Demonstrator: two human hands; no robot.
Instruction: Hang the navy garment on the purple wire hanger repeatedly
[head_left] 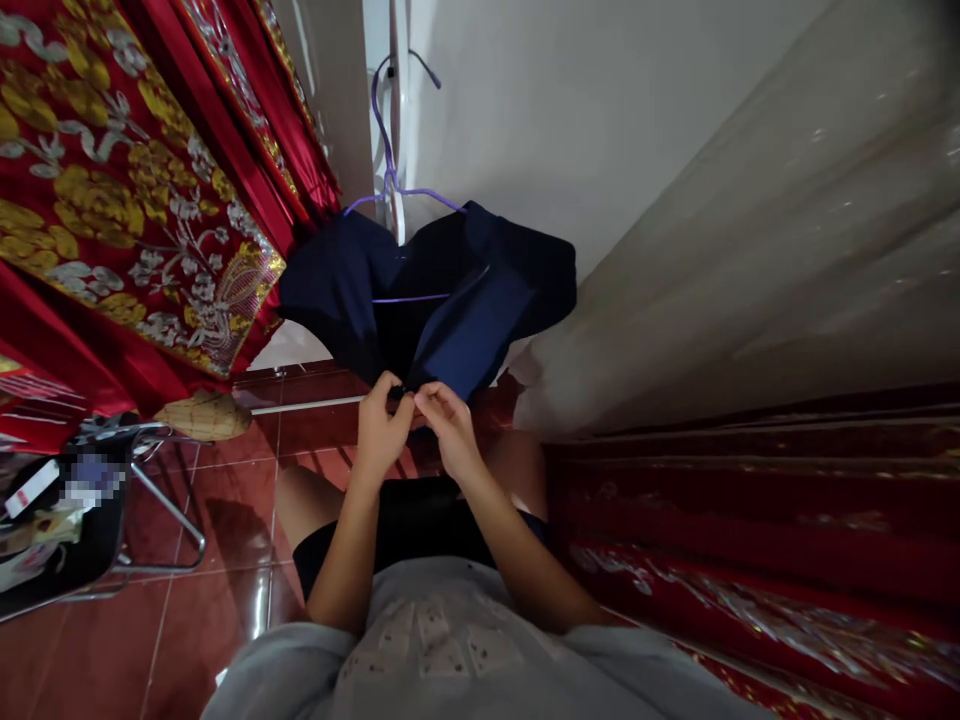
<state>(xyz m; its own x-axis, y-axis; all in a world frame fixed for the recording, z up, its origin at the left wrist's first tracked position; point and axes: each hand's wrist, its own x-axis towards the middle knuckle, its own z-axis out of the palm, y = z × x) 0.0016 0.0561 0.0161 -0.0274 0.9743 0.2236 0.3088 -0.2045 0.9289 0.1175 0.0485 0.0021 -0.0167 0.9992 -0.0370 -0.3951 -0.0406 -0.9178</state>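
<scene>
A dark navy jacket (pixel 476 320) hangs in front of me on a purple wire hanger (pixel 429 193), its neck opening spread and its two front panels meeting low down. My left hand (pixel 384 422) pinches the front edge of one panel between thumb and fingers. Right beside it, my right hand (pixel 450 422) is closed on the other panel's front edge. The fingertips of both hands nearly touch at the jacket's front. Whether a button or other fastener lies between them is too small to make out. A lower bar of the hanger shows inside the jacket.
Red embroidered fabric (pixel 112 180) hangs at the left. Sheer whitish fabric (pixel 720 250) and more red cloth (pixel 750 530) drape along the right. A black chair (pixel 101 560) with items on it stands at lower left on red floor tiles (pixel 217 520). A white wall (pixel 600 90) lies behind.
</scene>
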